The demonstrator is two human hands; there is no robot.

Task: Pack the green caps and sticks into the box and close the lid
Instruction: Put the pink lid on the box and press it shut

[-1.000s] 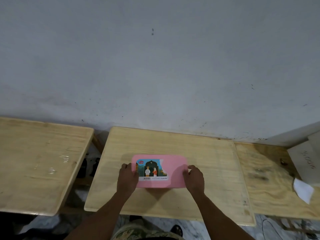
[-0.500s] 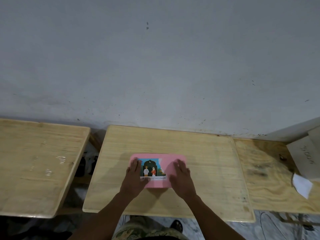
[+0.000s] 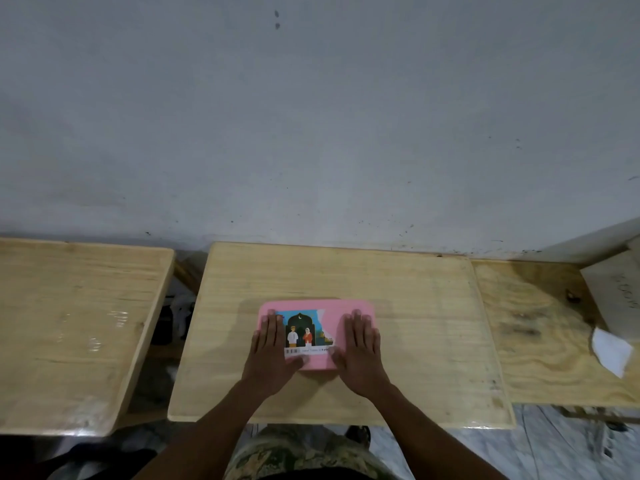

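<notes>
A pink box (image 3: 332, 313) with a picture sticker on its lid lies shut in the middle of the centre wooden table (image 3: 415, 306). My left hand (image 3: 272, 351) lies flat on the lid's left part, fingers straight. On the lid's right part my right hand (image 3: 360, 351) presses down the same way, flat. No green caps or sticks are visible; the lid hides the box's inside.
Another wooden table (image 3: 76, 323) stands to the left across a gap. A darker wooden table (image 3: 540, 334) adjoins on the right, with a white paper scrap (image 3: 611, 349) and a pale board (image 3: 620, 296) on it. A grey wall rises behind.
Both hands moved from the box's left and right sides onto the top of the lid and now lie flat on it. The box has stayed in place.
</notes>
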